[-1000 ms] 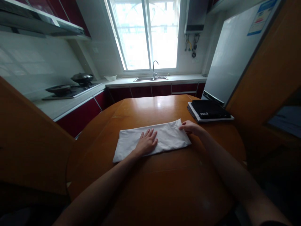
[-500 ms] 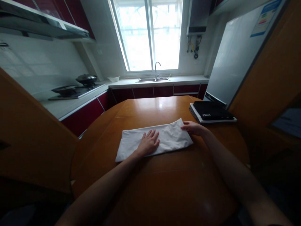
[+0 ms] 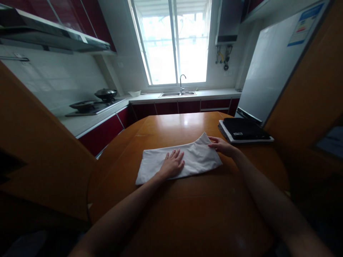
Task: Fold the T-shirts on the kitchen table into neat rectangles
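A folded piece of white fabric (image 3: 152,162), possibly a garment, lies as a long strip across the wooden table. My left hand (image 3: 173,164) rests flat on its middle, fingers spread. At the strip's right end, my right hand (image 3: 221,145) has its fingers closed on the edge, the thumb partly hidden from view. That end is a little raised and creased, and its far corner points up. To the right sits a stack of folded clothes (image 3: 245,129), a black one with white lettering on top of white and grey layers.
The round-ended wooden table (image 3: 171,214) fills the foreground. Behind it run a counter with a sink (image 3: 178,94) and, on the left, a stove carrying a lidded pan (image 3: 105,94). A refrigerator (image 3: 276,67) stands at the right, beside an orange-brown door panel.
The view has tilted slightly, shifting everything right and down in the picture. The white fabric's right end has come up and inward a little with my right hand. My left hand stays flat.
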`<state>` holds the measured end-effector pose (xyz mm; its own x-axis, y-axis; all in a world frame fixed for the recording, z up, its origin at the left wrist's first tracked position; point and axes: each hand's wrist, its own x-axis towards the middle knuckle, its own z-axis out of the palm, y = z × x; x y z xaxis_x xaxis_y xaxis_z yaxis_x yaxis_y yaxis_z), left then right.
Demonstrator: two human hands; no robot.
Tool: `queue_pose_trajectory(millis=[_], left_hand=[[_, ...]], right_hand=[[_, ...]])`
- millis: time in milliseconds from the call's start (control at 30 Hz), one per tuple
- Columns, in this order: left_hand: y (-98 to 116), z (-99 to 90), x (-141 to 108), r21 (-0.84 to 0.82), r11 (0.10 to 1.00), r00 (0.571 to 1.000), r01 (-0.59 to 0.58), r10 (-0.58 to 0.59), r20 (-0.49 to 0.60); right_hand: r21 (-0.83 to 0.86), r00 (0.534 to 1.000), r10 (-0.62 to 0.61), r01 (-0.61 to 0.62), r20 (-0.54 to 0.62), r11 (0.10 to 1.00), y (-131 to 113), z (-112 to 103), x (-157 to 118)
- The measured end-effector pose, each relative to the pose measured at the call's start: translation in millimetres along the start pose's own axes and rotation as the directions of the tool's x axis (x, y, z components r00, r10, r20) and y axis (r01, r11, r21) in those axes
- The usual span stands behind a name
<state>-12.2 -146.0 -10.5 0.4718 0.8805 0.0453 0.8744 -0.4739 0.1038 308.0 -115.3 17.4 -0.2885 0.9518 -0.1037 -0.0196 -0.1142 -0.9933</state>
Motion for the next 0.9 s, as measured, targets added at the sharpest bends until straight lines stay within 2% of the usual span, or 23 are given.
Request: queue_pose_trajectory(millis=[133,300,433,567,800,900], left_hand=[[0.2,-0.4,-0.5,-0.007,1.0,1.0,-0.008,0.008,-0.001],[1.1,-1.1,-0.6,-0.024,1.0,1.0,-0.005,0.005,0.002],[0.7,-0.5,-0.4,-0.025,1.0,1.0,0.007,-0.007,0.013],[2.6,-0.7,-2.5,-0.049,0.999,1.0,-0.005,0.007,0.028],[24.7,-3.0,0.5,-0.204,0.976,0.989,-0.074,0.099,0.114],[35.7,-7.1,11.3,-0.351,0.934,0.998,-0.061,0.068,0.006]], right_hand=[[-0.004,1.0,-0.009,0.009,0.024,1.0,0.4,1.5,-2.1],[-0.009,1.0,0.014,-0.014,-0.023,1.0,5.5,3.6,0.7],[0.13,0.998,-0.012,0.02,-0.056,0.991,7.0,7.5,3.0],[0.213,0.997,-0.04,0.055,-0.072,0.976,-2.3,10.9,-1.4],[0.245,0.996,-0.033,0.053,-0.086,0.968,-27.5,5.7,-29.1],[0.221,0.989,-0.028,0.06,-0.147,0.974,-37.1,-0.7,-40.0]])
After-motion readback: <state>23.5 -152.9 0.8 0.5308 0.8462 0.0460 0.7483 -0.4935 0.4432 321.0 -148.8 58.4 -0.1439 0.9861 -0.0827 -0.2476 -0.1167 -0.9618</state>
